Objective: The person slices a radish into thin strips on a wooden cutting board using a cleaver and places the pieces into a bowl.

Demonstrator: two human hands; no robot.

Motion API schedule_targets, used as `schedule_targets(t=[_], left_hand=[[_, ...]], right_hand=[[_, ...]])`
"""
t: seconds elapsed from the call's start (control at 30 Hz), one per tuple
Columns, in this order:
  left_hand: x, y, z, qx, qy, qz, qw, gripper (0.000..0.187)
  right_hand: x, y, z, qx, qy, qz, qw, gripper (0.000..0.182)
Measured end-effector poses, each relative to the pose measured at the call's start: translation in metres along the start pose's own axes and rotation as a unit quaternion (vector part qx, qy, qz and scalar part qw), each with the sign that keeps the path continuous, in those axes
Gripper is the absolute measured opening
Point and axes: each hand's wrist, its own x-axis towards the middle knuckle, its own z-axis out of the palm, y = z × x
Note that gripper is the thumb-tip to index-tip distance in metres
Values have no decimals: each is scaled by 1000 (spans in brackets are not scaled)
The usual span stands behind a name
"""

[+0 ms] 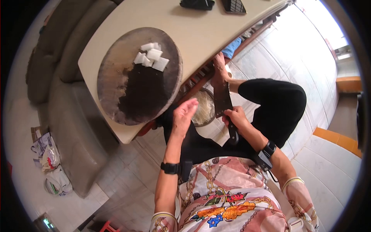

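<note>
A broad dark cleaver [222, 94] is in my right hand [238, 117], whose fingers wrap round it where the blade meets the black handle. The blade points away from me, above the floor. My left hand [184, 116] is raised beside the table edge, fingers together and slightly bent; whether it holds anything is hidden. To its upper left, a round wooden chopping board [112, 73] lies on the table, with a large dark wet patch. Several white chunks [154, 54] are grouped on the board's far part.
Below my hands, a round basin [203, 108] with pale shreds stands on the floor. The cream table [193, 33] bears a phone [234, 5] and a black item [197, 4]. A grey sofa [73, 127] is at left, near plastic bags [50, 154].
</note>
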Motion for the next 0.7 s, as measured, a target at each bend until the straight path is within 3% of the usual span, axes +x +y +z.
schedule_targets(t=[0.13, 0.27, 0.37, 0.5, 0.7], left_hand=[[-31, 77, 23, 41, -113, 49, 991, 30], [-49, 145, 31, 28, -102, 154, 982, 29], [-32, 171, 20, 131, 48, 244, 960, 25], [13, 180, -19, 339, 218, 318, 858, 27], [51, 180, -48, 505, 200, 342, 767, 37]], right_hand=[[-4, -3, 0, -3, -27, 13, 1000, 26], [-3, -1, 7, -13, -63, 1, 998, 23], [-5, 2, 10, 1, -71, 2, 998, 22], [-2, 6, 6, -16, -94, 12, 995, 17], [-4, 2, 9, 24, -70, 5, 997, 19]])
